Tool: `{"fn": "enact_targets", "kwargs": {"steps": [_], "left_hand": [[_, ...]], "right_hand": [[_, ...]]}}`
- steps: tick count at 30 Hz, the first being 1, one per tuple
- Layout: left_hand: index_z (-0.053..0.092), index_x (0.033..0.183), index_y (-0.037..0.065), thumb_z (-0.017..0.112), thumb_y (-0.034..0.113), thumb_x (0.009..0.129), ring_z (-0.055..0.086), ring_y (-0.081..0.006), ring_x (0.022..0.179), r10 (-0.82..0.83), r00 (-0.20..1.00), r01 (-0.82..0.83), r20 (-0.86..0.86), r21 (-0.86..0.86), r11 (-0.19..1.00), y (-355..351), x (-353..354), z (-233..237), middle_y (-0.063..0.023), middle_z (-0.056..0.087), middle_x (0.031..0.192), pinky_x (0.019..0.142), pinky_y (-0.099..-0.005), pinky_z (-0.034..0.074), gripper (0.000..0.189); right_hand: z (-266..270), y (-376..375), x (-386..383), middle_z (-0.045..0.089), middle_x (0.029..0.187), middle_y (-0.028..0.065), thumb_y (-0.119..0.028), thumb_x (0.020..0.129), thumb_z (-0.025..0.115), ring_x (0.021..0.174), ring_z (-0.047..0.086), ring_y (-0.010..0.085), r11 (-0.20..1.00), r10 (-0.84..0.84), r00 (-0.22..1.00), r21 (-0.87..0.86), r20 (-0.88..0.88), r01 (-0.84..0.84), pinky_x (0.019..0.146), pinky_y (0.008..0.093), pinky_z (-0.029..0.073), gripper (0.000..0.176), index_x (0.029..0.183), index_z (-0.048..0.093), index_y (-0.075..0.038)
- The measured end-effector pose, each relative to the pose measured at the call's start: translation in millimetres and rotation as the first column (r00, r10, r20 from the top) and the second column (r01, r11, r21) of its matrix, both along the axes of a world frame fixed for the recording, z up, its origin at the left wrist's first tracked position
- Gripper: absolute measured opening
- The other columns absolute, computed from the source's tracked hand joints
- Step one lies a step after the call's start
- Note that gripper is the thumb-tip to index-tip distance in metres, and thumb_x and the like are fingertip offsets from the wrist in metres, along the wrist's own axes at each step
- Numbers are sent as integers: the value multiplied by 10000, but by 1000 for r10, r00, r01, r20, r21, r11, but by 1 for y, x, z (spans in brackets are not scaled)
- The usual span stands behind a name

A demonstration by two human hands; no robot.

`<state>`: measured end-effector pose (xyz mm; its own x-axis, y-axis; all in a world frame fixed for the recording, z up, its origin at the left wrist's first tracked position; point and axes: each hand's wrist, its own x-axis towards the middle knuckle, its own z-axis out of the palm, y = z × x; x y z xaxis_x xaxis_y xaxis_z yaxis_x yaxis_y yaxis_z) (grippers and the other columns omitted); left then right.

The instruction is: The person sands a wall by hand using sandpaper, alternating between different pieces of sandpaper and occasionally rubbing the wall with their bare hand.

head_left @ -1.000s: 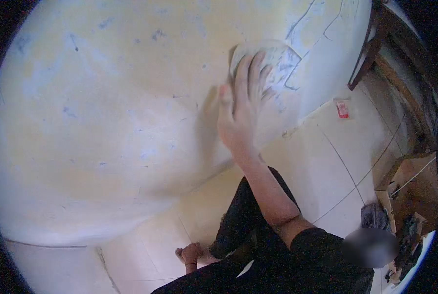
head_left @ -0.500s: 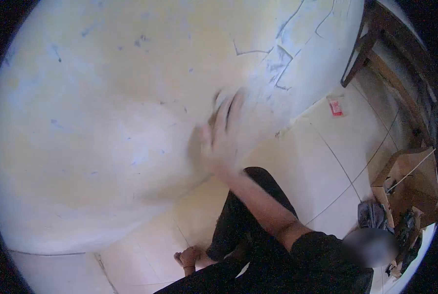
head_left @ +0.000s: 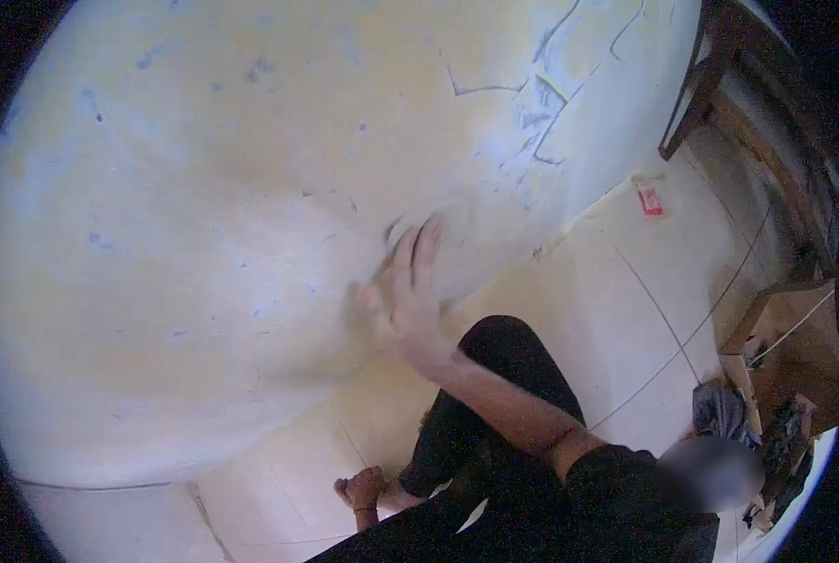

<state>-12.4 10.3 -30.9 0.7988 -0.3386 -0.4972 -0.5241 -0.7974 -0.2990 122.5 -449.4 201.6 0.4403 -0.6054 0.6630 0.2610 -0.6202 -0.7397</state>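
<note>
Sheet (head_left: 459, 235), pale and blurred, under the fingertips of right hand (head_left: 405, 296), grip apart, flat against wall (head_left: 204, 235).

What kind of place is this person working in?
Probably a room in a house under repair: a worn, cracked plaster wall that the right hand presses on, a pale tiled floor, and wooden furniture at the side.

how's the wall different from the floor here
The wall is yellowish with blue scuffs and cracks; the floor is pale tile with thin joint lines. The right hand lies flat on the wall, while a red packet lies on the floor. Both are light-coloured.
</note>
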Motion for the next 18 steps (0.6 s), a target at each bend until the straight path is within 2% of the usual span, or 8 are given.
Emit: {"fn": "enact_targets", "kwargs": {"steps": [5,8,10,11,13,15,17,18], "left_hand": [[636,760,120,469,331,877,669,-303,646,64,997,-67,-41,-72,995,-22,-13,24,-122,671,750,547,-450,540,294],[627,755,119,466,305,873,668,-303,642,90,994,-94,-61,-76,993,-12,-12,11,-116,666,737,535,-445,536,273],[619,751,120,464,287,871,665,-301,631,83,996,-85,-25,-105,991,-5,-7,6,-108,661,723,524,-440,534,258],[623,759,119,462,286,872,666,-304,639,38,999,-37,12,-67,997,-7,-3,11,-110,665,735,531,-443,535,258],[630,776,117,456,283,874,669,-309,655,-41,997,41,59,10,999,-18,-8,18,-115,672,760,545,-449,536,259],[642,799,119,454,290,873,675,-317,692,41,998,-40,-53,14,999,-36,-13,41,-121,677,790,577,-457,542,264],[652,824,123,451,296,873,679,-324,726,100,987,-97,-129,30,995,-41,-9,41,-125,682,819,608,-464,546,270],[656,838,126,449,300,874,680,-327,742,124,979,-118,-160,50,992,-36,-8,34,-127,683,832,622,-466,548,273]], "right_hand": [[57,-77,5,5,1471,369,-239,911,494,1376,0,511,984,-124,991,136,52,116,1113,548,74,726,1413,112,121],[19,-28,-3,-7,1478,357,-256,928,479,1384,4,492,1000,-11,998,19,-63,13,1120,526,71,723,1420,97,113],[-11,2,-4,0,1485,344,-241,924,478,1389,18,479,999,51,997,1,-65,-51,1122,519,69,712,1422,107,107],[-8,7,-5,3,1489,338,-233,923,477,1392,24,472,997,80,994,-1,-72,-80,1123,516,67,706,1424,111,104],[20,-25,0,14,1489,336,-241,923,485,1391,34,473,999,-26,1000,36,1,26,1120,525,68,700,1417,134,110],[45,-59,1,21,1489,336,-237,921,493,1391,38,473,993,-86,996,87,35,83,1117,533,63,692,1413,153,113],[61,-84,4,23,1488,338,-223,915,501,1391,37,473,985,-127,988,128,91,115,1116,541,53,683,1410,170,113],[57,-76,1,25,1490,334,-224,917,502,1392,38,471,992,-92,995,86,47,87,1116,540,59,685,1412,169,110]]}}
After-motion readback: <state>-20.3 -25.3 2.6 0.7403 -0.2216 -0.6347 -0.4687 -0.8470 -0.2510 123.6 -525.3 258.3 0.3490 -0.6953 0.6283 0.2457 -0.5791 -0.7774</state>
